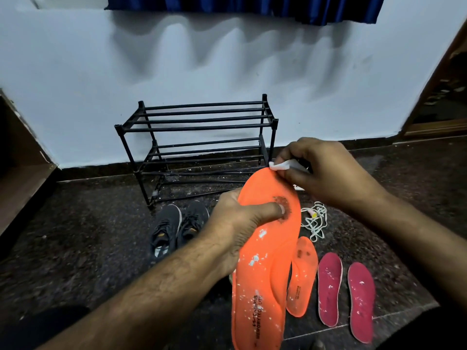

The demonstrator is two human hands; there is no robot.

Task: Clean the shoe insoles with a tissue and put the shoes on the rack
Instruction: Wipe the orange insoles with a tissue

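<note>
The rack sits against the wall with nothing on its bars, and a pair of dark shoes waits on the floor just in front of it. So we're squarely in the cleaning step, nowhere near racking yet.

The orange insole is held up off the floor, still speckled with white bits and showing a worn dark patch near the toe. Left hand is wrapped round its edge, thumb pressed on that patch. Right hand pinches a folded tissue against the toe tip.

On the floor: a second orange insole, two red insoles beside it, and a white lace.

Next move, I'd guess: drag the tissue down the length, firm enough to lift those flecks.
</note>
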